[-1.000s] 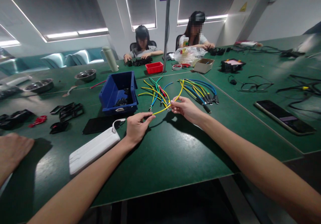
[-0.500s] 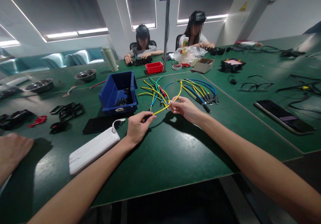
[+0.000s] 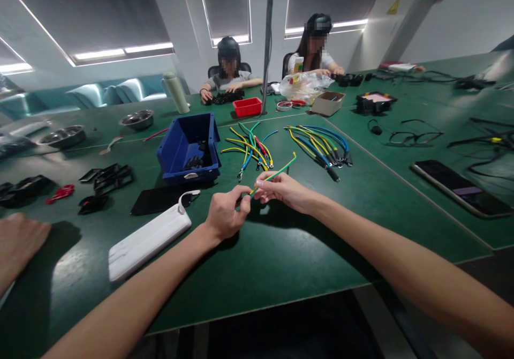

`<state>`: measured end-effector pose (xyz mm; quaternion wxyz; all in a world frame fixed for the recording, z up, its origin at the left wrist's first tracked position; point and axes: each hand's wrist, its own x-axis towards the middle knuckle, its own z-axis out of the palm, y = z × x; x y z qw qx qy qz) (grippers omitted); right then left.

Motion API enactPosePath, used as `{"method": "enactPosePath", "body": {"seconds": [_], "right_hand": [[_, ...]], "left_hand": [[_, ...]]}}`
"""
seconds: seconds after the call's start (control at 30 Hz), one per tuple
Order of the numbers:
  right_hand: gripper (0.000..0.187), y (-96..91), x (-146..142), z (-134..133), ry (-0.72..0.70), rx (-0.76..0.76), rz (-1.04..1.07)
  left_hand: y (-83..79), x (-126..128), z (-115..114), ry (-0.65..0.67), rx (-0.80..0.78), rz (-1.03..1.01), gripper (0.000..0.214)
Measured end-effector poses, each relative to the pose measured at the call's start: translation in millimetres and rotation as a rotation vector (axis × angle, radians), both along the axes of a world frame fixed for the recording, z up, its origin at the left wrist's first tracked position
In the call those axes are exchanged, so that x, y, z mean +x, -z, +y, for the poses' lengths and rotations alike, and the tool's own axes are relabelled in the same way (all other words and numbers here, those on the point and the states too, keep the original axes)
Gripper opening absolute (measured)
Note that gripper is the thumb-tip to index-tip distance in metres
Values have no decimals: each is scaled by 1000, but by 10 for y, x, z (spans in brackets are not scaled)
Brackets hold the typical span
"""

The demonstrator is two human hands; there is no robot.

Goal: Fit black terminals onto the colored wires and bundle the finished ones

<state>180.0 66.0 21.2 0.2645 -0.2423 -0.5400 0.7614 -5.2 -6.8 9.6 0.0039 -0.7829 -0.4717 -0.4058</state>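
Note:
A short yellow-green wire (image 3: 284, 168) is held in front of me, its free end pointing up and to the right. My right hand (image 3: 285, 192) pinches it near its lower part. My left hand (image 3: 228, 213) is closed at the wire's lower end, where the fingers hide the tip and perhaps something small and dark. Just beyond my hands lies a loose pile of yellow, green and blue wires (image 3: 251, 147) with metal ring terminals. To its right, a bundle of similar wires (image 3: 319, 143) has black sleeves on the near ends.
Left of the wires stands a blue bin (image 3: 168, 158) with small black parts inside. Nearby are a white power bank (image 3: 148, 244), a red tray (image 3: 247, 107) and a phone (image 3: 460, 187). Another person's hand (image 3: 24, 241) rests at far left; two people sit across.
The wire has turned steeper, and its far end now points up and right, away from the piles. My hands have come closer together, the right moving down and left.

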Motion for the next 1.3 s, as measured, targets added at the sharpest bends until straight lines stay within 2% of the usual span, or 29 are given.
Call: {"method": "enactPosePath", "body": {"seconds": [0.17,0.3,0.57,0.8,1.3], "right_hand": [[26,-11,2,-16,1,0,0],[25,-13,33,6,12,80,17],[32,-36,21,8,49,197,-52],[28,-10,49,92,123,347,-93],[27,-48,86,128,230,406,-129]], "left_hand": [[-6,11,1,22,-64,11,21],[-12,33,4,19,-129,-24,19],[54,14,34,120,-286,-69,23],[51,3,59,89,-284,-85,24],[-45,-24,140,72,-458,-239,24]]}}
